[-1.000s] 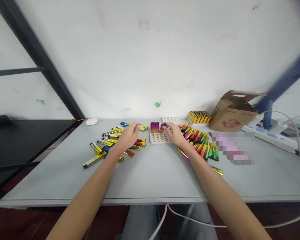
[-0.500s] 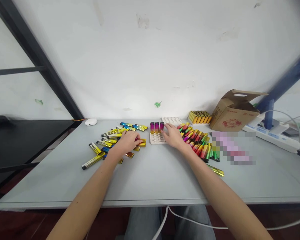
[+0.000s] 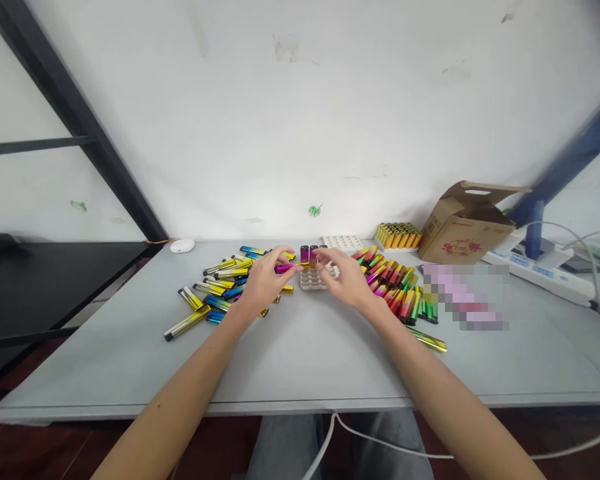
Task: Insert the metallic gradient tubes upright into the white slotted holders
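Note:
My left hand (image 3: 265, 279) is closed on a purple-and-gold lighter (image 3: 287, 268), pinched between thumb and fingers and lying roughly level. The lighter's gold end points toward my right hand (image 3: 347, 277), whose thumb and fingers are curved and apart at that end. Whether they touch it I cannot tell. Just behind and below stands a small white tray (image 3: 313, 280) with rows of holes. Purple lighters (image 3: 305, 253) stand upright in its back row, partly hidden by my right fingers. Left of the tray, loose yellow and blue lighters (image 3: 217, 283) lie scattered.
Red, gold and green lighters (image 3: 397, 283) lie heaped on the right. Behind them are a white holed tray (image 3: 343, 241), a filled tray of orange lighters (image 3: 399, 237) and an open cardboard box (image 3: 460, 233). A power strip (image 3: 545, 273) and white case (image 3: 182, 245) sit farther out.
My left hand has lifted a lighter from the left pile and moved it right and up toward the tray. My right hand has opened beside the tray, its fingers now nearer the lighter.

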{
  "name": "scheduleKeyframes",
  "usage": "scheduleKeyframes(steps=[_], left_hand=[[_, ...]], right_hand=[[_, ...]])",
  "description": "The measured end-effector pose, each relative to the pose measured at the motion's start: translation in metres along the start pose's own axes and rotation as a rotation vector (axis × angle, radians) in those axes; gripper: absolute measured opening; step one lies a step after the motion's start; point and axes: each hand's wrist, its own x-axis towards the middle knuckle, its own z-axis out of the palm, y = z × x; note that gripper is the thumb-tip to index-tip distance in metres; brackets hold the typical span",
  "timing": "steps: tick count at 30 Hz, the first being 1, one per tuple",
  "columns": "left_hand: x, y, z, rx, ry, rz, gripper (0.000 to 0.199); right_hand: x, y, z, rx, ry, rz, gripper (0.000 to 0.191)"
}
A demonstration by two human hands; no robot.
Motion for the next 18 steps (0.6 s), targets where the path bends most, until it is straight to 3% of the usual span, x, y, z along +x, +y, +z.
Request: scheduleKeyframes(steps=[3,6,11,18], left_hand=[[-0.002,0.005,0.006,-0.127,0.096,-0.022,0.039],[-0.003,0.008,0.011,-0.269,0.149,-0.073,0.043],[0.000,0.013,0.015,-0.424,0.044,-0.143,0.036],[-0.001,0.020,0.008,-0.550,-0.082,-0.220,0.043]], right_hand=[[-0.003,-0.007,0.006,-0.017,-0.156,-0.061,0.028],[-0.003,-0.008,0.011,0.091,-0.192,0.003,0.024],[0.000,-0.004,0.016,0.423,-0.210,0.167,0.023],[0.001,-0.007,0.021,0.756,-0.283,0.362,0.028]])
